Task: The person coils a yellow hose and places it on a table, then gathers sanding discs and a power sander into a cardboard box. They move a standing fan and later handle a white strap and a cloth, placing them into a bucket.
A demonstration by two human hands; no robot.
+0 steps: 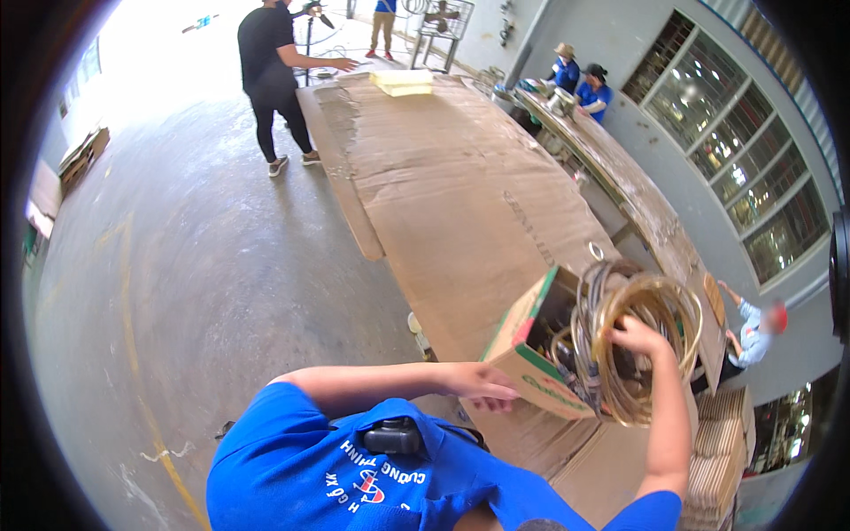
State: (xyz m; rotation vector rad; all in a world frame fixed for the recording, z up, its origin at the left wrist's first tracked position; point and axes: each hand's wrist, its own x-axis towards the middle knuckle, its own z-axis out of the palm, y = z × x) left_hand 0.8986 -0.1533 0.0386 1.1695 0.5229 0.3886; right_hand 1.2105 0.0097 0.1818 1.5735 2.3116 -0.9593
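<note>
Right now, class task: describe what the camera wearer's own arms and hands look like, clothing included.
Both forearms are bare, and the left hand and right hand wear no gloves. Short bright blue sleeves cover the upper arms. The bright blue shirt carries white and red printed markings.

I stand on a grey concrete floor [195, 265] with a worn yellow line [142, 389] curving across it. Before me runs a long table [443, 186] covered in brown cardboard. To my right a grey wall [611, 115] holds tall gridded windows [744, 142], with a narrower bench [637, 195] under them. Hard daylight pours in from the open end [159, 44] far ahead, washing the floor white.
</note>
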